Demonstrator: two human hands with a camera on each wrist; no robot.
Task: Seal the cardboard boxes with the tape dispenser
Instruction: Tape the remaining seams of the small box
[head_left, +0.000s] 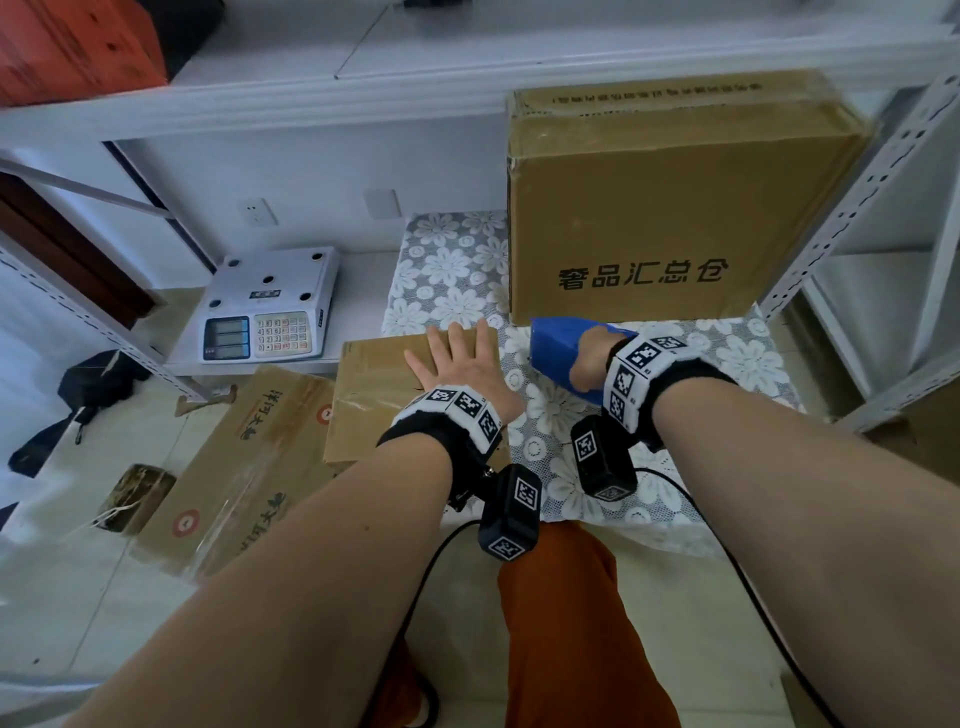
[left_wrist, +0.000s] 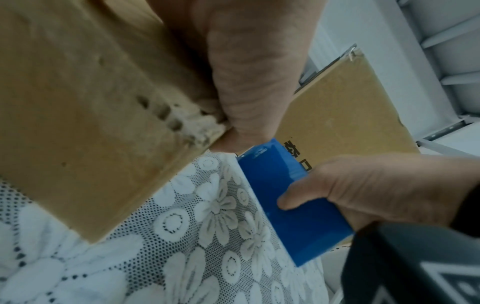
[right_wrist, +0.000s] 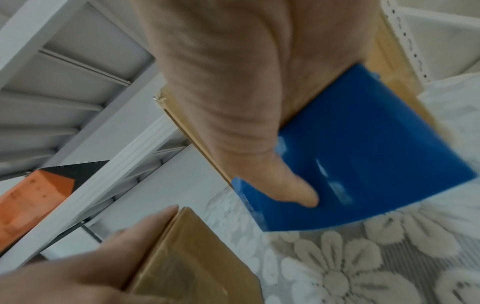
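Blue tape dispenser (head_left: 569, 353) gripped in right hand (head_left: 592, 358), poised over lace cloth (head_left: 737, 358) (tape not visible). Left hand (head_left: 460, 364) flat, fingers spread, steadying small cardboard box (head_left: 374, 395), apparently for sealing.

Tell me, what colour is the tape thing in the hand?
Blue. The tape dispenser shows best in the right wrist view, gripped by the right hand.

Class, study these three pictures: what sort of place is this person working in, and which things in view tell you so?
Probably a small packing or shipping room. White metal shelving surrounds the work surface, an electronic weighing scale sits on a low shelf, and cardboard boxes stand about, including a large printed box. The right hand holds a blue tape dispenser.
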